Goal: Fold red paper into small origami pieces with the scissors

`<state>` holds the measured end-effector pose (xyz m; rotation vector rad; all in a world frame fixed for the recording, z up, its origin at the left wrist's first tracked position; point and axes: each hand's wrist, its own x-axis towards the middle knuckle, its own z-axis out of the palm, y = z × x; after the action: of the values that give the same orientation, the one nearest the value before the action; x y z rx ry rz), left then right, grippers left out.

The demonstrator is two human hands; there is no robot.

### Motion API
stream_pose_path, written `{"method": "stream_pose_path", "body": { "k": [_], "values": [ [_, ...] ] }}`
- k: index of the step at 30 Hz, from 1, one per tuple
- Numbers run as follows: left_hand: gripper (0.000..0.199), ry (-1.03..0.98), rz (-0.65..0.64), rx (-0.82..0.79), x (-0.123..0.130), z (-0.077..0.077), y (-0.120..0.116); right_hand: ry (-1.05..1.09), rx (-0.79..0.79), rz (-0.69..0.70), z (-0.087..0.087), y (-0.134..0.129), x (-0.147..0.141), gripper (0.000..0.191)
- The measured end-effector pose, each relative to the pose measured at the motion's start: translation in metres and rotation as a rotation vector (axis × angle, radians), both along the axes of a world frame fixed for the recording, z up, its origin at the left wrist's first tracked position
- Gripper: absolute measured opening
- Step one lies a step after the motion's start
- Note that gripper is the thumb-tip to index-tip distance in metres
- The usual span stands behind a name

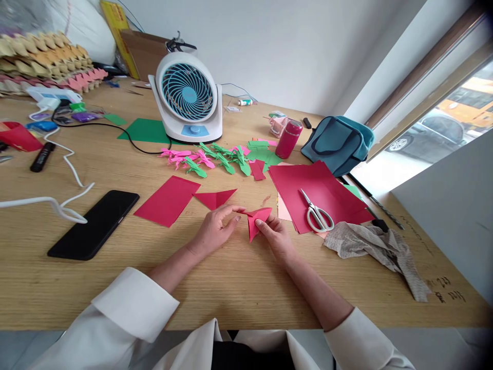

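Observation:
My right hand [276,235] grips a small piece of red folded paper [254,226], thumb on its front face and fingers behind. The paper has several pointed flaps. My left hand [216,227] is beside it, index finger stretched out to the paper's left point, thumb apart from it. Just beyond my left hand lies another folded red paper [215,198], a flat triangular shape. A stack of red rectangular paper [169,201] rests to its left. At the right, white-handled scissors [318,213] lie on large red sheets [296,180].
Pink and green folded paper pieces [219,156] lie in front of a white-and-blue fan [188,97]. A black phone [94,226] is at the left. A red bottle [288,139], a teal bag [337,144] and a crumpled cloth [370,244] stand or lie at the right.

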<state>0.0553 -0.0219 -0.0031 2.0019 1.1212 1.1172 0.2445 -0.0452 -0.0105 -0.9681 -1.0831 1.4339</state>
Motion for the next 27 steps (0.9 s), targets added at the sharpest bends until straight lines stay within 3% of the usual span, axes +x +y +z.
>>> {"method": "stream_pose_path", "body": {
  "k": [5,9,12,15,18,23,27],
  "values": [
    [0.031,0.279,0.316,0.126,-0.018,-0.014,0.026,-0.131,0.133,-0.112,0.000,0.008,0.014,0.027],
    [0.050,0.555,0.451,0.133,-0.021,-0.018,0.040,-0.281,0.179,-0.183,-0.009,0.019,0.025,0.023],
    [0.036,0.619,0.475,0.157,-0.022,-0.017,0.043,-0.318,0.160,-0.183,-0.010,0.025,0.029,0.024],
    [0.017,0.566,0.467,0.188,-0.026,-0.015,0.043,-0.328,0.186,-0.156,-0.008,0.027,0.030,0.025],
    [0.014,0.455,0.451,0.187,-0.031,-0.013,0.041,-0.414,0.219,-0.152,-0.007,0.029,0.033,0.024],
    [0.011,0.225,0.423,0.119,-0.030,-0.008,0.036,-0.800,0.243,-0.387,-0.011,0.032,0.046,0.036],
    [0.011,0.021,0.406,-0.078,-0.026,-0.002,0.030,-0.930,0.288,-0.422,-0.014,0.035,0.055,0.038]
  ]
}}
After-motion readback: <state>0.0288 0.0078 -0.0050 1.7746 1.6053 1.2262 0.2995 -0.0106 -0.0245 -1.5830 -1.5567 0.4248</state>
